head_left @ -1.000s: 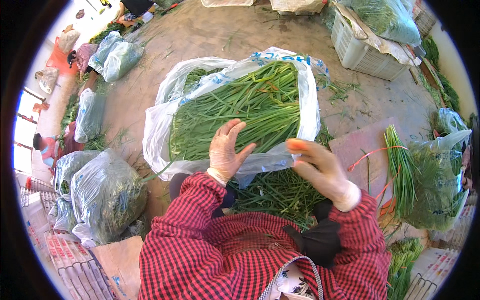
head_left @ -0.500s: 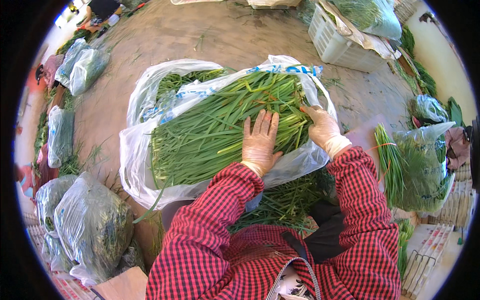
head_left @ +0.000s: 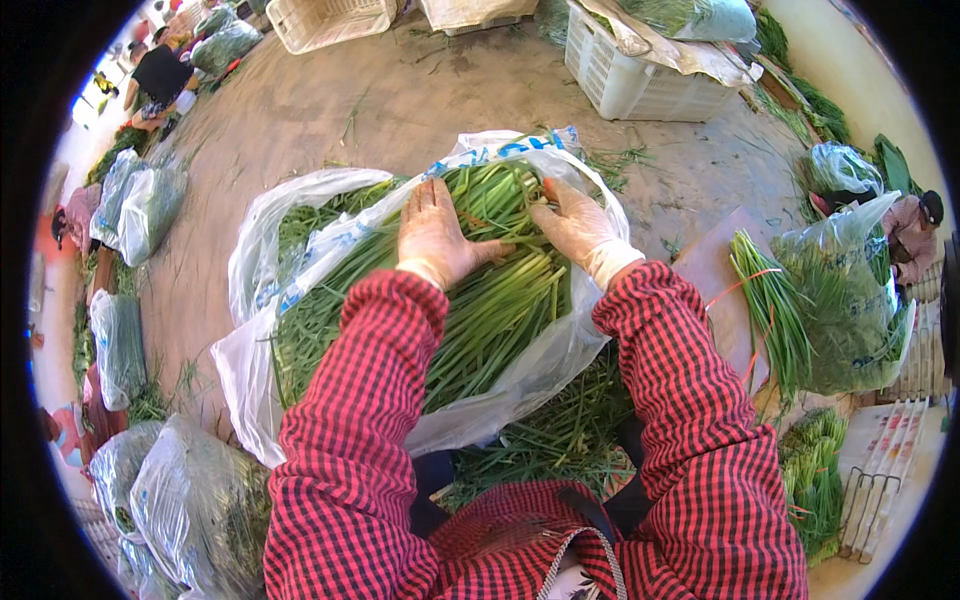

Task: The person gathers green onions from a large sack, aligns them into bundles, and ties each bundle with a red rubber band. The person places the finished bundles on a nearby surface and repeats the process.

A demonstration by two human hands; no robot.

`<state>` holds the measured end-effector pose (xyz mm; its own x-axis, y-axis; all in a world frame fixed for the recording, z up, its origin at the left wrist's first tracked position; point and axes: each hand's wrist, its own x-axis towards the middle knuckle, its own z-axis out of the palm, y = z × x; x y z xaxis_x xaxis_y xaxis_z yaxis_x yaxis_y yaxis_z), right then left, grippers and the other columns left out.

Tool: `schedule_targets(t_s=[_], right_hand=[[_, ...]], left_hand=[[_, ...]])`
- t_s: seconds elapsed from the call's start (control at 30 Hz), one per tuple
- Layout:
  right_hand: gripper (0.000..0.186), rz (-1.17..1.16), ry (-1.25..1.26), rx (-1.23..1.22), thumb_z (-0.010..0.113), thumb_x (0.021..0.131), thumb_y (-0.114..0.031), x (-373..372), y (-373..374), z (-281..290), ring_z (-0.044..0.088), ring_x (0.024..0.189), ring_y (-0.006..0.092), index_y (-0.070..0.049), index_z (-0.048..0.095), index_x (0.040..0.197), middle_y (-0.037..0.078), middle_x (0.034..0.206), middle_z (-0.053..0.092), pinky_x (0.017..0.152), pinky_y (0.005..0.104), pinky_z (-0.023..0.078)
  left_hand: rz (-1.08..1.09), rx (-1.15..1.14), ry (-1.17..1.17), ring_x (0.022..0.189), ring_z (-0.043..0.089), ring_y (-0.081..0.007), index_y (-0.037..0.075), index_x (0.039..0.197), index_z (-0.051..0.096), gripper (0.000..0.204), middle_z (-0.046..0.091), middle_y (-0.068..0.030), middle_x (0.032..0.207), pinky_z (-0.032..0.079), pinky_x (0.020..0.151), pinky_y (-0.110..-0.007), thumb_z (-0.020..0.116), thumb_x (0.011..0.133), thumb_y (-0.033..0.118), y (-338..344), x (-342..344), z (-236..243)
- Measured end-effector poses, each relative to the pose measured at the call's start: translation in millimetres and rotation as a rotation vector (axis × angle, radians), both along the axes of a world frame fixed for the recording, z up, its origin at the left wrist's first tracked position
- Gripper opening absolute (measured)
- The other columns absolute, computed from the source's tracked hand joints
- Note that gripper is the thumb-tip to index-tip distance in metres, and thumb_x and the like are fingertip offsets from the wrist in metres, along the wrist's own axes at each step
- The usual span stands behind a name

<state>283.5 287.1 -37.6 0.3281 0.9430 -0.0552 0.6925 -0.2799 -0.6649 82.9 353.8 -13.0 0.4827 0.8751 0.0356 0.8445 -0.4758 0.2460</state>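
Observation:
A large heap of long green garlic chives [head_left: 500, 320] lies in an opened white plastic bag [head_left: 490, 405] with blue print. My left hand [head_left: 437, 235], in a thin pale glove, rests on the chives with its fingers stretched out and its thumb spread toward the right. On the other side, my right hand [head_left: 582, 232], gloved too, touches the cut stem ends at the bag's right side. Its index finger and thumb are stretched apart, and its other fingers are partly hidden. Between both hands, a part of the chives is bunched up.
Right of the bag, a tied bundle of chives [head_left: 770, 315] lies on a board [head_left: 705, 260] beside a filled clear bag [head_left: 845, 300]. A white crate [head_left: 640, 85] stands at the back right. Filled bags [head_left: 200, 500] line the left. People [head_left: 158, 75] sit farther off.
My left hand has moved left and away from me across the chives, its thumb now spread. My right hand has shifted left along the stem ends. The whole view has shifted somewhat.

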Motion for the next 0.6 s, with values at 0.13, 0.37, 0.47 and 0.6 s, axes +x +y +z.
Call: schedule_targets(t_s=[0.13, 0.37, 0.47, 0.6], right_hand=[[0.061, -0.126, 0.573, 0.029, 0.063, 0.091, -0.044, 11.9, 28.5, 7.7, 0.063, 0.111, 0.0266, 0.002, 0.057, 0.131, 0.02, 0.118, 0.067, 0.095, 0.0373, 0.048], [0.08, 0.077, 0.338, 0.16, 0.052, 0.093, -0.065, 8.4, 53.6, -7.6, 0.054, 0.127, 0.0365, 0.001, 0.055, 0.137, 0.027, 0.132, 0.059, 0.107, 0.0406, 0.04], [0.092, -0.07, 0.427, 0.096, 0.05, 0.093, -0.068, -17.2, 42.3, -3.3, 0.044, 0.139, 0.0396, 0.005, 0.038, 0.149, 0.031, 0.144, 0.049, 0.114, 0.0392, 0.032], [0.101, -0.018, 0.392, 0.31, 0.066, 0.085, -0.064, -56.8, -3.2, 13.7, 0.044, 0.137, 0.0429, 0.007, 0.033, 0.149, 0.036, 0.142, 0.046, 0.113, 0.042, 0.035]], left_hand=[[-0.048, -0.126, 0.019, 0.142, 0.038, -0.0366, -0.005, 0.152, 0.024, 0.134, 0.041, -0.0256, 0.151, 0.032, 0.117, -0.04, 0.083, 0.058, 0.071, 49.6, 20.3, -1.2], [-0.186, -0.323, -0.004, 0.117, 0.063, -0.0358, -0.005, 0.133, 0.051, 0.111, 0.067, -0.0259, 0.119, 0.045, 0.102, -0.042, 0.086, 0.057, 0.067, 60.0, 21.0, 6.8], [-0.213, 0.022, 0.127, 0.128, 0.053, -0.0357, -0.008, 0.138, 0.044, 0.124, 0.056, -0.0251, 0.136, 0.04, 0.109, -0.043, 0.085, 0.052, 0.072, 16.8, 19.3, 6.0], [-0.15, 0.156, -0.009, 0.13, 0.048, -0.0357, -0.006, 0.143, 0.039, 0.119, 0.048, -0.0234, 0.142, 0.039, 0.108, -0.046, 0.087, 0.056, 0.059, -10.7, 15.5, -1.1]])
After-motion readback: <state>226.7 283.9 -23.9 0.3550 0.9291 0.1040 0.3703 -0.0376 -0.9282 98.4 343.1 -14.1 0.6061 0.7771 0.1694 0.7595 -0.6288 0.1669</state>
